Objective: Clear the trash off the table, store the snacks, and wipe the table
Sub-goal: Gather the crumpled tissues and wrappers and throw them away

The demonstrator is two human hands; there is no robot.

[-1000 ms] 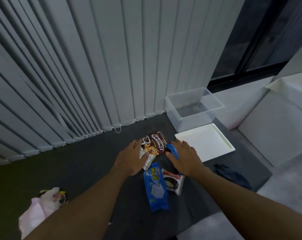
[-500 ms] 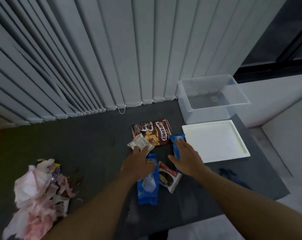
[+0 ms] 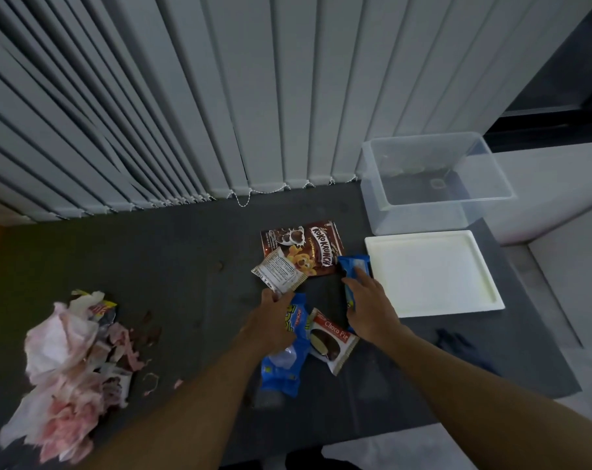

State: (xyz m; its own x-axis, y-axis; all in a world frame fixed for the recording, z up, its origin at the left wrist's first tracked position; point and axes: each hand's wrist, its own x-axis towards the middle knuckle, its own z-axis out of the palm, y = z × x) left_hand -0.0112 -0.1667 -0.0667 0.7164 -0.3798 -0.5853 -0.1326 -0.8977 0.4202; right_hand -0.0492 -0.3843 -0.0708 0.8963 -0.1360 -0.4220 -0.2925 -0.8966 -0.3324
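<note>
Snacks lie in a cluster on the dark table [image 3: 192, 266]. A brown Koko Krunch pack [image 3: 308, 242] lies furthest back, and a small white packet [image 3: 278, 273] overlaps its front corner. My left hand [image 3: 270, 322] pinches the near corner of that white packet and rests over a large blue snack pack [image 3: 282, 362]. A red-and-white Choco Pie packet [image 3: 333, 340] lies between my hands. My right hand [image 3: 369, 307] is closed over a narrow blue wafer packet [image 3: 355, 264] beside the white lid. A heap of crumpled pink-white tissues and wrappers [image 3: 67, 368] sits at the front left.
An empty clear plastic box [image 3: 382, 184] stands at the back right, with its white lid [image 3: 433, 276] lying flat in front of it. A dark cloth [image 3: 457, 337] lies near the table's right front. Vertical blinds [image 3: 220, 96] hang behind the table. Small scraps dot the table near the heap.
The view has swung left and down, bringing the trash heap into sight. My left hand set the white packet down on the Koko Krunch pack. My right hand stays on the blue wafer packet.
</note>
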